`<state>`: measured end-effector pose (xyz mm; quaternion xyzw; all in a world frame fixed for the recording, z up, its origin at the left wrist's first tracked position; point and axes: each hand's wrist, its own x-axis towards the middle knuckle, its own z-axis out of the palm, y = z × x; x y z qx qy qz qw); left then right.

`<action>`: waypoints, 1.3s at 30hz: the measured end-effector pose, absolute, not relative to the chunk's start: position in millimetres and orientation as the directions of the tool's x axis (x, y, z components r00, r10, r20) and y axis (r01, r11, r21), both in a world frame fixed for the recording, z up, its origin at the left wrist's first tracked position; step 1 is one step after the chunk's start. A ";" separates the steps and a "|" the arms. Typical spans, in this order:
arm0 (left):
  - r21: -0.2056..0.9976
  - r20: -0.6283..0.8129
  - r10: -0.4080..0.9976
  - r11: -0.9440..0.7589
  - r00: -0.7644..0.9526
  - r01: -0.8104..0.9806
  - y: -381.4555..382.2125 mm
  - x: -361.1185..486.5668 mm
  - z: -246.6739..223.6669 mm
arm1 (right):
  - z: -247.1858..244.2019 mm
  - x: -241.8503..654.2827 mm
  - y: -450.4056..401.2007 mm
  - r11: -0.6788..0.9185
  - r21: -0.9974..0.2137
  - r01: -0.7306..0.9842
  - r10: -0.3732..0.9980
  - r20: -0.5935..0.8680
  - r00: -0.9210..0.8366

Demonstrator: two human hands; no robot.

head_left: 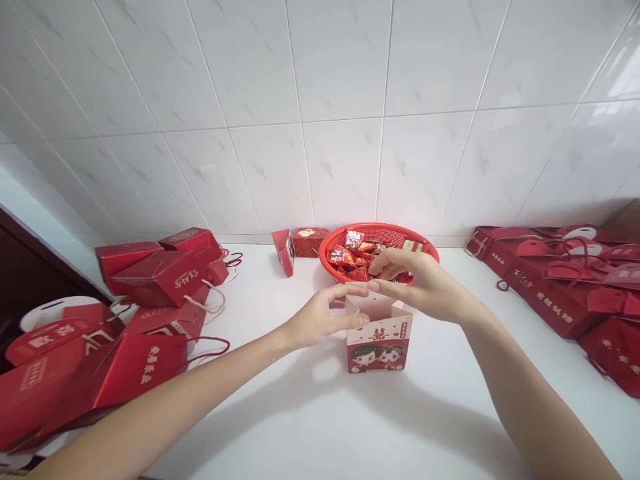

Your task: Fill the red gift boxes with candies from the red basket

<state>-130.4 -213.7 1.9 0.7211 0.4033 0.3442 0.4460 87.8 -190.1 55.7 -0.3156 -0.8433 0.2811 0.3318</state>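
A small white-and-red gift box (377, 352) stands upright on the white table, its top open. Two cartoon figures and a red double-happiness character decorate its front. My left hand (320, 315) grips the left side of its rim, thumb on the front panel and fingers across the top. Over the box's right and back edge arches my right hand (425, 283). Its fingers are bent and apart from the thumb, whose tip is near my left fingertips, and nothing shows in it. Right behind is a red plastic basket (434, 257) of wrapped sweets (345, 257), partly hidden by my right hand.
Several red gift boxes (155, 277) with cord handles are piled at the left. More red boxes (545, 287) lie in rows at the right. A small triangular red box (285, 252) and a red packet (306, 244) stand by the tiled wall (340, 167).
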 end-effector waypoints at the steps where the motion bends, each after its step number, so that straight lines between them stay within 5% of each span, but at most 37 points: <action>1: 0.910 0.165 0.898 -0.298 0.408 0.287 -214.3 -130.2 0.5 | 57.0 89.9 -189.7 0.642 -0.673 0.367 0.727 0.384 -0.569; 14: 0.625 0.450 0.786 -0.616 0.423 0.479 -212.7 -139.2 -13.6 | 59.3 112.5 -181.5 0.612 -0.528 0.588 0.771 0.236 -0.591; 22: 0.507 0.538 0.696 -0.718 0.475 0.477 -211.8 -138.1 -16.0 | 56.2 103.6 -181.1 0.551 -0.372 0.747 0.741 -0.193 -0.643; 28: 0.488 0.585 0.673 -0.738 0.454 0.466 -210.8 -135.8 -21.3 | 51.8 95.9 -178.9 0.587 -0.274 0.762 0.742 -0.194 -0.641; 34: 0.531 0.562 0.712 -0.701 0.421 0.476 -209.6 -137.3 -24.8 | 34.6 106.4 -157.4 0.546 -0.561 0.622 0.646 -0.191 -0.739; 39: 0.506 0.392 0.727 -0.682 0.563 0.528 -211.5 -142.6 -13.0 | 4.2 121.3 -162.2 0.448 -0.818 0.361 0.672 0.041 -0.740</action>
